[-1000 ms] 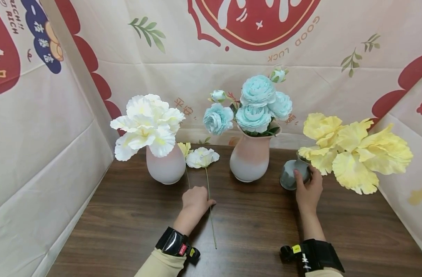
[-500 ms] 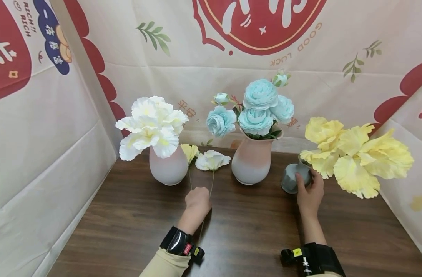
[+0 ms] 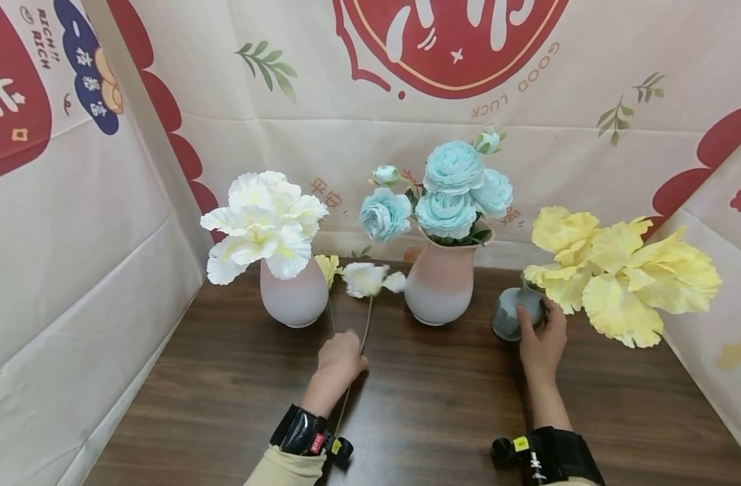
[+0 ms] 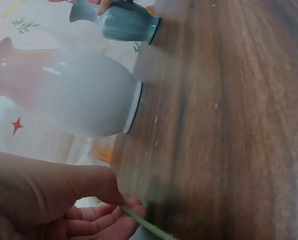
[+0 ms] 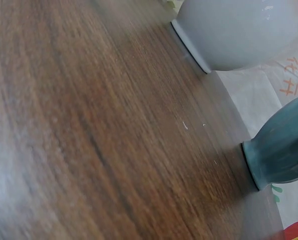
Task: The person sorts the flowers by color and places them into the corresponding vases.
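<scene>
Between thumb and fingers, my left hand pinches the thin green stem of a white artificial flower. A smaller yellow flower lies just left of it, its stem running partly behind the hand. At the right, my right hand grips the side of a grey-green vase, which stands on the table. Large yellow flowers spread from that vase's mouth to the right. The right wrist view shows the vase's base, with only a sliver of the hand at the edge.
A pink-and-white vase with white flowers stands at the left. Another pink-and-white vase with light blue flowers stands in the middle. Printed cloth encloses the back and sides of the wooden table.
My left hand has taken the white flower's stem, whose lower end has swung left. The bloom has turned and shifted slightly right. My right hand keeps its hold on the vase.
</scene>
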Tool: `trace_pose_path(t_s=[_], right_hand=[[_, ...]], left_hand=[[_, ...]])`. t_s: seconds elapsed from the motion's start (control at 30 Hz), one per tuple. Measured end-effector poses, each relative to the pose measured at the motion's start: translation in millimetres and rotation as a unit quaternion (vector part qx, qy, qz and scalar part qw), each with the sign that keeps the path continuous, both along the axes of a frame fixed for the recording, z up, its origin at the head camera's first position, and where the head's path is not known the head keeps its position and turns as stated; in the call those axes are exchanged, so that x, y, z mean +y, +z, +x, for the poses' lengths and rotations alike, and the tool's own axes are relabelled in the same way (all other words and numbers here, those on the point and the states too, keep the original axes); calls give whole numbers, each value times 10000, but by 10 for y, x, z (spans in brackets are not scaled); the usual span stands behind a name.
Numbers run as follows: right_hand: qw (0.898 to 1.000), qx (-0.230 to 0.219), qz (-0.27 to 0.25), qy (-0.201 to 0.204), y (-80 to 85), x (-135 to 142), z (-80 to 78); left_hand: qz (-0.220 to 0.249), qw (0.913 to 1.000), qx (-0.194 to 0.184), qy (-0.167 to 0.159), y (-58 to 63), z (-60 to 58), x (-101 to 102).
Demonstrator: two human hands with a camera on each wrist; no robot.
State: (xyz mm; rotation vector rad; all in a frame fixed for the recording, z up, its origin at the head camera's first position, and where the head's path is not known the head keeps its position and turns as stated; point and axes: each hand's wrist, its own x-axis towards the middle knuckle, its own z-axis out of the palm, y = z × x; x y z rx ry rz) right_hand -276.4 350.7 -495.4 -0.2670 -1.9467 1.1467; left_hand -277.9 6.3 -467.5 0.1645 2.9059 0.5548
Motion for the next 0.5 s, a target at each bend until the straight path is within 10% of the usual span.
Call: trace_pose_path(t_s=[0.5], right_hand=[[9999,90,111,-26,82,-81,40]], left_hand=[[1394,9874,685,-308,244,55,-215]])
